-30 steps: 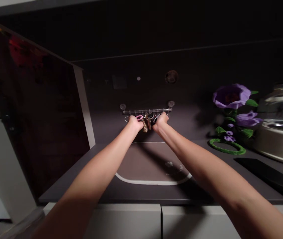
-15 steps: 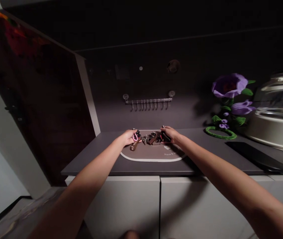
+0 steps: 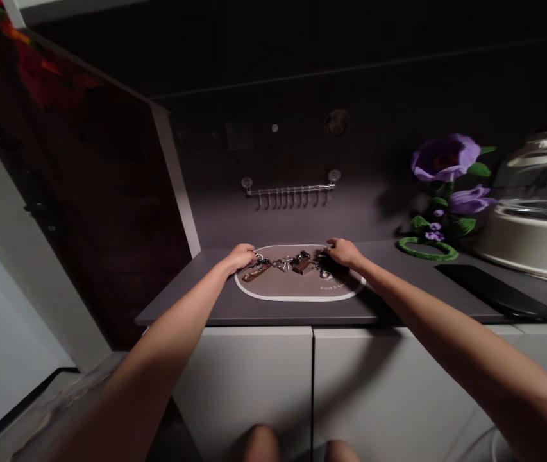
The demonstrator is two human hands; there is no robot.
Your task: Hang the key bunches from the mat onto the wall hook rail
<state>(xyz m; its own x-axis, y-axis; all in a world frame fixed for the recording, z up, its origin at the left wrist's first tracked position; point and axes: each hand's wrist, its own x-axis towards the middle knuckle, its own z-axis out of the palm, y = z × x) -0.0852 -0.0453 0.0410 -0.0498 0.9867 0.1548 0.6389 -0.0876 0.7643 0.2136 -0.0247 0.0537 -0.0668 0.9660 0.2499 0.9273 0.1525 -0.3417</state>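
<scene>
My left hand [image 3: 241, 256] is at the left end of an oval brown mat [image 3: 287, 290] with a pale rim, its fingertips beside a metal key ring [image 3: 258, 256]. My right hand [image 3: 344, 251] reaches over the mat's right end, its fingers slightly apart near small dark items. Between the hands, several keys [image 3: 284, 262] lie in a loose row across the mat. A long brown fob [image 3: 256, 273] lies at the left of the row, and a brown block-like piece [image 3: 303, 265] near the middle. Shadow hides what the right fingertips touch.
On the wall behind is a clear rail [image 3: 292, 190] with several hooks. Purple artificial flowers [image 3: 445, 159] with a green ring base stand at right. Beyond them is a large cream container with a clear lid [image 3: 537, 237]. A flat black object [image 3: 494, 292] lies on the grey counter [image 3: 398, 282].
My hands have moved apart, outward to the two ends of the mat. The keys and fobs that were in my fingers now lie spread on the mat. The pink ring no longer shows.
</scene>
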